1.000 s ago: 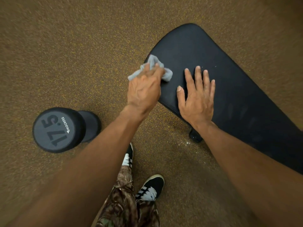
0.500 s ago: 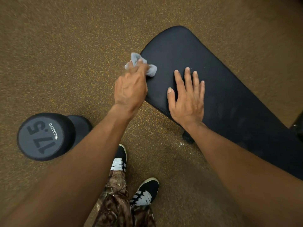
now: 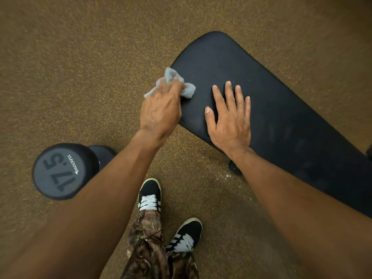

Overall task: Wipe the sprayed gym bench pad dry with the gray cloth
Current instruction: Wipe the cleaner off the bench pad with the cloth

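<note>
**Cloth at the pad's left edge, most of the pad off to the right**

The left grip (image 3: 161, 109) is clenched round the gray cloth (image 3: 172, 75), fingers curled over the bunched fabric. Loose folds stick out above and on both sides of the knuckles. The cloth sits on the left long edge of the bench pad (image 3: 271, 93), close to its rounded end, partly on the black surface and partly overhanging the speckled floor (image 3: 80, 57).

The right grip (image 3: 229, 119) is released: palm down, fingers straight and spread, flat on the pad just beside the cloth, toward the pad's middle.

The pad's long axis runs from the rounded end down toward the lower right. Nearly all of its length therefore lies to the right of the cloth, past the flat right grip. Faint smears show on that stretch; whether they are wet cannot be told.

The left grip is the nearer one to the rounded end. A wipe along the long axis would probably run into the right grip unless it lifts or slides away.

A dumbbell (image 3: 60, 172) stands on the floor, well apart to the left.
</note>
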Tool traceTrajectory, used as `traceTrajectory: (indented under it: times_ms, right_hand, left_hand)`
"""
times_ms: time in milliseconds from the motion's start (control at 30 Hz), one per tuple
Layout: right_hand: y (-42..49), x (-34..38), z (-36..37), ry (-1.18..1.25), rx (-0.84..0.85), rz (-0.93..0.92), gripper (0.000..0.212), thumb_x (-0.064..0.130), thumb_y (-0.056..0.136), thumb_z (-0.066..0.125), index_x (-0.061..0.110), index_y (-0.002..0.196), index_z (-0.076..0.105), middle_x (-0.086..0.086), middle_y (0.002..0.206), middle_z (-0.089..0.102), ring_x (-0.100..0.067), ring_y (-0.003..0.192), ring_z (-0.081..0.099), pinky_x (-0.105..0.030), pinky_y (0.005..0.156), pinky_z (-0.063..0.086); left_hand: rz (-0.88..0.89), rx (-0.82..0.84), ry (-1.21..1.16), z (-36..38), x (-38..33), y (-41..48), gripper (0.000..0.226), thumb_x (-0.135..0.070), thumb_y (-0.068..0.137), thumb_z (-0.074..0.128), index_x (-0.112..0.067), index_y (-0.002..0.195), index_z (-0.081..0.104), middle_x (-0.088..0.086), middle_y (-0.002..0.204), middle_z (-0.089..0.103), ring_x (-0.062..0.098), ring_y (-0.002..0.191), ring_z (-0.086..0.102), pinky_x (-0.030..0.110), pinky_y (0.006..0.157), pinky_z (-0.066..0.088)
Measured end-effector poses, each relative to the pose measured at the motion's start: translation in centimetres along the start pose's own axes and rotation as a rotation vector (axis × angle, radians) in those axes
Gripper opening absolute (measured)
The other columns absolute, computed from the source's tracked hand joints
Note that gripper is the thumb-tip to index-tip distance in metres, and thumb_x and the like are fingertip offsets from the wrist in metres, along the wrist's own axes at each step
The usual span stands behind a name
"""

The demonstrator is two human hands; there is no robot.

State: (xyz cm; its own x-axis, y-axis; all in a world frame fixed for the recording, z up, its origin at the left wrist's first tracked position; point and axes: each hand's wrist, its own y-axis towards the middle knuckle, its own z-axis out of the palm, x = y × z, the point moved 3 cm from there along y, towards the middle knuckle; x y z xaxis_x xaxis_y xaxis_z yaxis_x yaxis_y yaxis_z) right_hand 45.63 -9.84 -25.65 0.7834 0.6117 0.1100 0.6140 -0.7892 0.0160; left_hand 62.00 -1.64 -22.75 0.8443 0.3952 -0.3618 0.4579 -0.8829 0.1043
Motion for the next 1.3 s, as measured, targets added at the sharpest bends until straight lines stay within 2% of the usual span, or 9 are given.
traceTrajectory:
  times_ms: [167, 333, 433, 567, 667, 800, 900, 1133, 1300]
  right_hand:
    - [0.1, -0.2, -0.3, 0.089, 0.041, -0.014, 0.058, 0.048, 0.102, 0.031, 0.024, 0.155, 0.031, -0.009, 0.164, 0.022, -0.030, 0.152, 0.013, -0.053, 0.122, 0.010]
    - [-0.2, -1.2, -3.0, 0.636, -0.038, 0.151, 0.036, 0.028, 0.103, 0.046, 0.020, 0.136, 0.059, -0.004, 0.147, 0.052, -0.015, 0.141, 0.040, -0.036, 0.120, 0.026]
    - [-1.4, -0.7, -5.7, 0.846, -0.106, 0.293, 0.026, 0.030, 0.101, 0.050, 0.025, 0.120, 0.068, 0.009, 0.114, 0.069, -0.003, 0.105, 0.062, -0.024, 0.093, 0.048]
    - [-2.7, 0.8, -6.2, 1.298, 0.202, 0.525, 0.048, 0.058, 0.095, 0.050, 0.027, 0.131, 0.059, 0.005, 0.118, 0.069, -0.010, 0.103, 0.068, -0.033, 0.092, 0.053]
    - [-3.0, 2.0, -6.2, 1.484, 0.522, 0.555, 0.078, 0.065, 0.078, 0.054, 0.023, 0.143, 0.048, 0.000, 0.127, 0.066, -0.016, 0.110, 0.068, -0.039, 0.097, 0.052]
    - [-3.1, 2.9, -6.3, 1.562, 0.504, 0.517, 0.038, 0.035, 0.082, 0.074, 0.019, 0.116, 0.066, -0.002, 0.109, 0.075, -0.019, 0.100, 0.072, -0.041, 0.088, 0.057]
    - [-2.9, 2.1, -6.8, 1.607, 0.311, 0.519, 0.020, 0.016, 0.093, 0.067, 0.017, 0.113, 0.067, -0.001, 0.108, 0.075, -0.018, 0.102, 0.071, -0.034, 0.087, 0.056]
    - [-4.0, 0.7, -8.2, 1.491, 0.204, 0.528, 0.028, 0.019, 0.083, 0.053, 0.009, 0.103, 0.070, -0.009, 0.104, 0.074, -0.025, 0.100, 0.070, -0.046, 0.087, 0.054]
    - [-2.1, -2.2, -10.7, 1.258, -0.171, 0.651, 0.015, 0.029, 0.079, 0.055, 0.027, 0.092, 0.064, 0.005, 0.091, 0.070, -0.018, 0.086, 0.068, -0.044, 0.079, 0.058]
  left_hand:
    - [0.150, 0.065, -0.194, -1.4, -1.3, -5.7, 0.022, -0.026, 0.096, 0.050, -0.023, 0.114, 0.060, 0.004, 0.090, 0.072, 0.033, 0.068, 0.067, 0.039, 0.054, 0.050]
    - [-0.433, 0.116, -1.115, -1.9, -1.1, -5.9, 0.012, -0.036, 0.099, 0.049, -0.031, 0.105, 0.059, -0.005, 0.100, 0.067, 0.027, 0.093, 0.066, 0.058, 0.084, 0.056]
    - [-0.754, 0.086, -1.574, -2.1, -1.7, -4.8, 0.020, -0.019, 0.100, 0.049, -0.021, 0.111, 0.065, 0.014, 0.123, 0.067, 0.036, 0.119, 0.063, 0.060, 0.101, 0.050]
    - [-0.949, 0.089, -1.749, -2.0, -2.0, -3.4, 0.034, -0.019, 0.096, 0.050, 0.001, 0.121, 0.062, 0.025, 0.120, 0.068, 0.040, 0.114, 0.066, 0.058, 0.101, 0.051]
    - [-0.861, 0.190, -1.872, -2.4, -2.7, -2.3, 0.039, -0.024, 0.102, 0.034, -0.001, 0.118, 0.061, 0.017, 0.110, 0.071, 0.031, 0.104, 0.069, 0.045, 0.094, 0.056]
    - [-0.624, 0.451, -1.798, -2.6, -4.1, -1.9, 0.052, -0.033, 0.099, 0.050, 0.005, 0.134, 0.052, 0.025, 0.125, 0.063, 0.038, 0.115, 0.063, 0.047, 0.098, 0.054]
    - [-0.575, 0.425, -1.576, -2.1, -3.6, -1.5, 0.046, -0.010, 0.091, 0.069, 0.002, 0.132, 0.052, 0.019, 0.124, 0.068, 0.029, 0.107, 0.068, 0.041, 0.086, 0.058]
    - [-0.552, 0.644, -1.390, -2.2, -1.6, -3.6, 0.039, -0.026, 0.083, 0.077, -0.002, 0.111, 0.066, 0.002, 0.101, 0.074, 0.017, 0.089, 0.069, 0.043, 0.087, 0.056]
    - [-0.538, 0.286, -1.104, -2.6, 0.3, -3.0, 0.015, -0.036, 0.097, 0.065, -0.025, 0.107, 0.070, -0.002, 0.094, 0.078, 0.008, 0.077, 0.070, 0.032, 0.071, 0.053]
